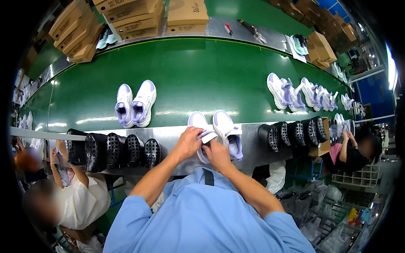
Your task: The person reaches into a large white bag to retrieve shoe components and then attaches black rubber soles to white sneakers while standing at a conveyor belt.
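Observation:
A white and lavender sneaker (197, 119) lies in front of me on the metal edge, its toe pointing away. My left hand (188, 143) is closed on its upper by the raised white and lavender flap. My right hand (218, 155) is closed at the shoe's opening; its fingertips are partly hidden there. Close on the right, the matching sneaker (224, 122) stands with its flap folded open, touched by neither hand.
Another sneaker pair (144, 101) sits on the green belt (202, 80) at left; several more sneakers (276, 90) are at right. Black perforated shoe-shaped blocks (135, 151) line both sides of the ledge. Shoe boxes (187, 14) and a red-handled tool (228, 29) lie beyond. Co-workers sit left and right.

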Tool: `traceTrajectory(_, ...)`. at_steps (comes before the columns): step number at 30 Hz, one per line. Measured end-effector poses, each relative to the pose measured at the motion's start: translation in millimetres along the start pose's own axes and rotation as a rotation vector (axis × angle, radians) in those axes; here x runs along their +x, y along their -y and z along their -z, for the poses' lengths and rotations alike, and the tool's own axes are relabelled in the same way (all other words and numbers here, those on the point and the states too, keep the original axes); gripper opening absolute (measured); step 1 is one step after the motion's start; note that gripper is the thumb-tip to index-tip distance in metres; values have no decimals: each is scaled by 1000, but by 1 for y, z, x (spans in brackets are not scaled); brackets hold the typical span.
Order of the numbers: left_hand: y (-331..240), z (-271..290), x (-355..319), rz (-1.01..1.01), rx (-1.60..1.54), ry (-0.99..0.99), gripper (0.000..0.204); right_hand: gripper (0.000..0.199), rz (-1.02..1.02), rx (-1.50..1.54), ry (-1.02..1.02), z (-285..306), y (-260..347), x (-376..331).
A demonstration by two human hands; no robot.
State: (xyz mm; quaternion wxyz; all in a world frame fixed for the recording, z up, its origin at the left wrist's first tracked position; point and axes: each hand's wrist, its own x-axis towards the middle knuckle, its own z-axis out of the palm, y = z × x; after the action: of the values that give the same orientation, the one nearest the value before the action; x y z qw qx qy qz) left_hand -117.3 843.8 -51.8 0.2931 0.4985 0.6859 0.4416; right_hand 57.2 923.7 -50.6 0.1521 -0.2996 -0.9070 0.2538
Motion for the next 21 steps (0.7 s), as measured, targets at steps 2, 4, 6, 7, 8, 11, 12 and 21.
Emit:
traceTrajectory(2, -21, -6, -21, -55, 139, -238, 52, 33, -135, 184, 64, 23, 12, -11)
traceTrajectory(4, -27, -21, -36, 66, 238, -235, 69, 47, -381, 251, -27, 32, 13, -15)
traceTrajectory(6, -28, -38, -44, 412, 270, -141, 70, 58, -328, 217, -39, 35, 17, 2)
traceTrajectory(7, -25, -43, -46, 426, 234, -186, 64, 62, -141, 123, -52, 41, 24, 18)
traceTrajectory(8, -23, -43, -46, 435, 233, -198, 64, 67, 44, 32, -65, 43, 29, 30)
traceTrajectory(11, -10, -34, -49, 315, 249, -214, 59, 38, 95, 242, 89, 29, 12, 47)
traceTrajectory(12, -3, -28, -49, 325, 160, -224, 53, 26, 142, 299, 256, 25, 0, 48)
traceTrajectory(21, 0, -18, -47, 320, -1, -262, 31, 24, 348, 256, 282, 7, 10, 36)
